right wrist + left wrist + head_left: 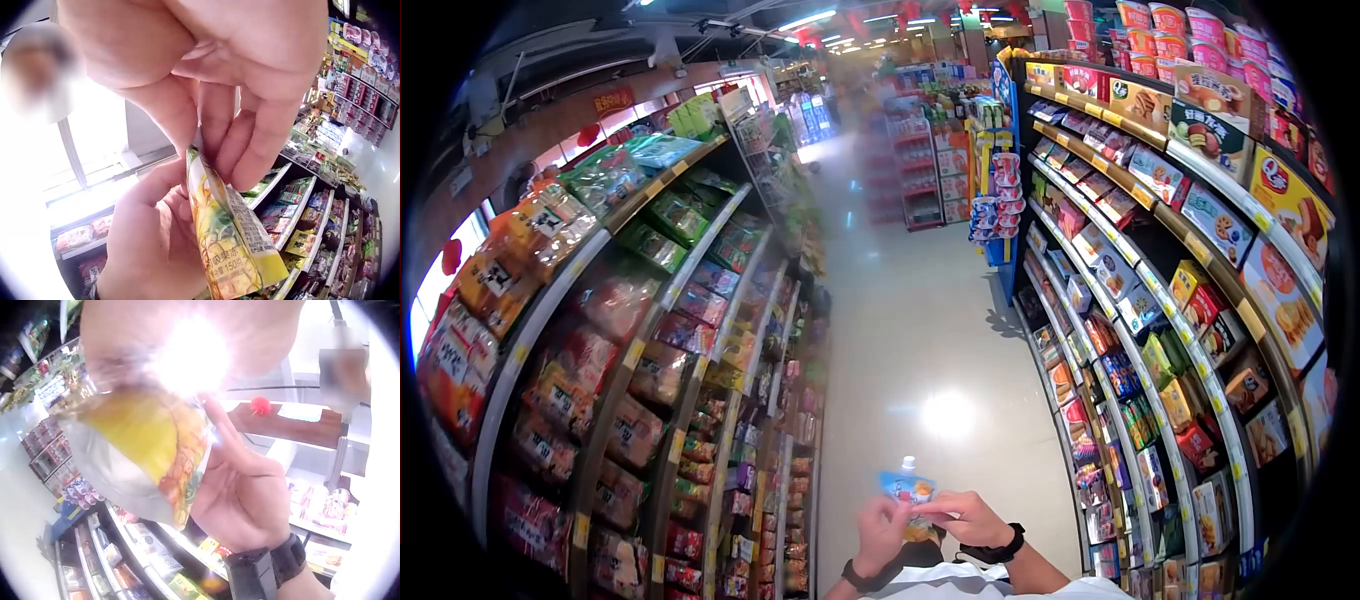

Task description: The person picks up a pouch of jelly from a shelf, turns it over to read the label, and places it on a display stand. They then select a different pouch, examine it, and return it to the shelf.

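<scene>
Both hands hold a spouted jelly pouch (pixel 908 487) in front of the body. Its white cap (pixel 908 463) points away from me in the head view, over a light blue end. Yellow fruit-printed film covers the pouch (pixel 147 434) in the left wrist view, beside a silvery white part. My left hand (pixel 884 530) pinches one side of it. From the other side, my right hand (pixel 970 522) pinches the edge with thumb and fingers, as the right wrist view shows close up. The fingertips of the two hands almost meet there and hide part of the pouch (pixel 228 253).
Shelves of bagged snacks (pixel 615 365) line the left side of the aisle. Boxed and packed goods fill the shelves (pixel 1160 290) on the right, with stacked tubs (pixel 1170 30) on top. A pale shiny floor (pixel 920 330) runs ahead toward a red display rack (pixel 917 170).
</scene>
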Motion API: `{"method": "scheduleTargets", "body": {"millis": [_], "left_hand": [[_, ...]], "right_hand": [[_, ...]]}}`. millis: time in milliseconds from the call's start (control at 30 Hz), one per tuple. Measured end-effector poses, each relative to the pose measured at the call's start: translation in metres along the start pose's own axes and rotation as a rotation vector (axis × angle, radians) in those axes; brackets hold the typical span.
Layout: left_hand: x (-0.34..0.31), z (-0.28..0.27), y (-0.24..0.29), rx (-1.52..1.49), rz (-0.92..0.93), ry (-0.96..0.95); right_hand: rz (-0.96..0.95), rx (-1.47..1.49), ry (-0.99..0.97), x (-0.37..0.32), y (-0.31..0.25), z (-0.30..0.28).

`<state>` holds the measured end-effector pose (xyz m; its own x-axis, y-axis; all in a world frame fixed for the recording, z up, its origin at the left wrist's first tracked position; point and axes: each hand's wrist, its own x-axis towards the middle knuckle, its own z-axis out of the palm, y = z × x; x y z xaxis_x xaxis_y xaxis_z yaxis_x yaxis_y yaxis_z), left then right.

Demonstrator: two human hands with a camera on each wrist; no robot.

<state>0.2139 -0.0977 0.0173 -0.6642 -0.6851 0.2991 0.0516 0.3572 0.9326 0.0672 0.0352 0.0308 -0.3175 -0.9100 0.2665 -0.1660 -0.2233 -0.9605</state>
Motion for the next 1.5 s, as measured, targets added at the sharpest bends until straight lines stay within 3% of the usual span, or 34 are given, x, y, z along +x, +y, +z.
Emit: {"method": "scheduleTargets", "body": {"millis": [133, 233, 400, 800, 1033, 1233, 1333, 1433, 1500], "left_hand": [[0.079, 0.015, -0.035, -0.109, -0.081, -0.028], [0.152, 0.026, -0.063, -0.067, -0.042, -0.038], [0.268, 0.034, -0.080, -0.158, -0.046, -0.038], [0.464, 0.046, -0.151, -0.086, -0.055, -0.082], [0.595, 0.079, -0.186, -0.103, -0.098, -0.035], [0.720, 0.103, -0.198, 0.020, -0.074, -0.081], [0.767, 0.116, -0.217, 0.217, 0.105, 0.025], [0.803, 0.132, -0.225, 0.098, -0.065, 0.074], [0.822, 0.138, -0.247, -0.029, -0.157, -0.015]], "right_hand": [[-0.013, -0.043, 0.031, 0.064, 0.034, -0.038], [0.065, -0.055, 0.007, 0.126, 0.051, -0.073], [0.032, -0.063, -0.002, 0.231, 0.060, -0.124], [0.122, -0.049, -0.009, 0.407, 0.116, -0.203], [0.012, -0.119, -0.025, 0.525, 0.180, -0.284], [-0.003, -0.069, 0.167, 0.641, 0.200, -0.352], [0.033, -0.006, 0.252, 0.687, 0.221, -0.380], [0.012, -0.089, 0.278, 0.723, 0.226, -0.409], [0.094, 0.010, 0.313, 0.740, 0.232, -0.418]]}}
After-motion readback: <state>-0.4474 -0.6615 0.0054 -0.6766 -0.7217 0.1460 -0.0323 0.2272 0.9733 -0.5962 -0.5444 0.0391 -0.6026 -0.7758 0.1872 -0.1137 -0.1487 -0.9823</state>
